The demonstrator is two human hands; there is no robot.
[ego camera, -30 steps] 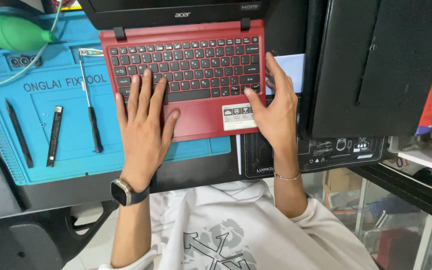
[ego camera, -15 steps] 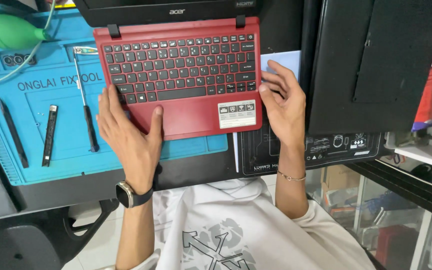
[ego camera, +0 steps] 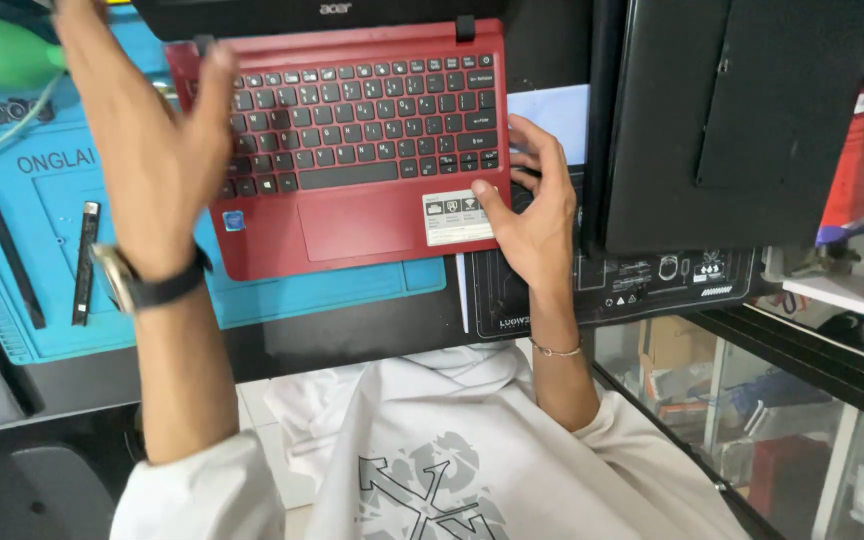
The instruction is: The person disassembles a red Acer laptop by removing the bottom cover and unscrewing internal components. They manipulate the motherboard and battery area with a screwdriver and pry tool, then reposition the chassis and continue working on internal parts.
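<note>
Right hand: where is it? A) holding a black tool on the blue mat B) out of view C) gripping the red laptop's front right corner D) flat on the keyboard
C: the right hand grips the red laptop at its front right corner, thumb on the palm rest.

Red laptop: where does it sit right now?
In the head view the red laptop lies top centre, partly on the blue work mat, with the right hand gripping its lower right corner.

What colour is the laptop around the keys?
Red, with black keys: the laptop shows it best in the head view, by the right hand.
</note>
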